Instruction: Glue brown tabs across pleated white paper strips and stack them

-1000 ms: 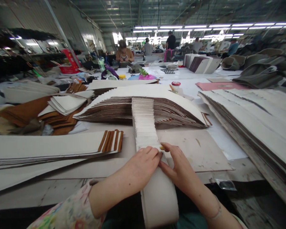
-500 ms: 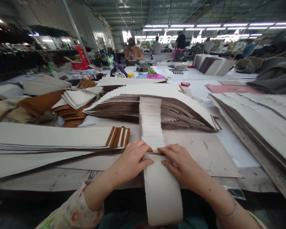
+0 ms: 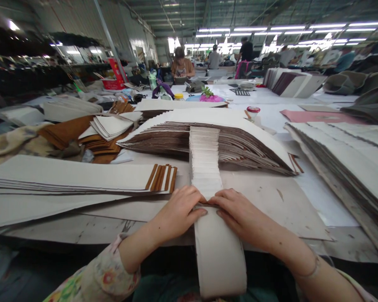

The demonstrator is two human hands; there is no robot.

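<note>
My left hand and my right hand are side by side at the front edge of the table, fingertips almost meeting. Both pinch a folded edge across a white strip of leather-like material, thumbs on the near side and fingers on the far side. The strip's near end curves down over the table edge towards my lap. Beyond my fingers, a row of overlapping white strip ends runs away from me. It leads up to a fanned stack of white pieces with brown undersides.
At left lies a stack of long white strips with brown ends. Brown pieces and white offcuts sit behind it. Large white sheets are piled at right. A red-lidded jar stands farther back; a person works beyond.
My fingertips have drawn closer together along the strip's folded edge, both hands still pinching it. The whole view has shifted slightly, with the scene sitting farther right.
</note>
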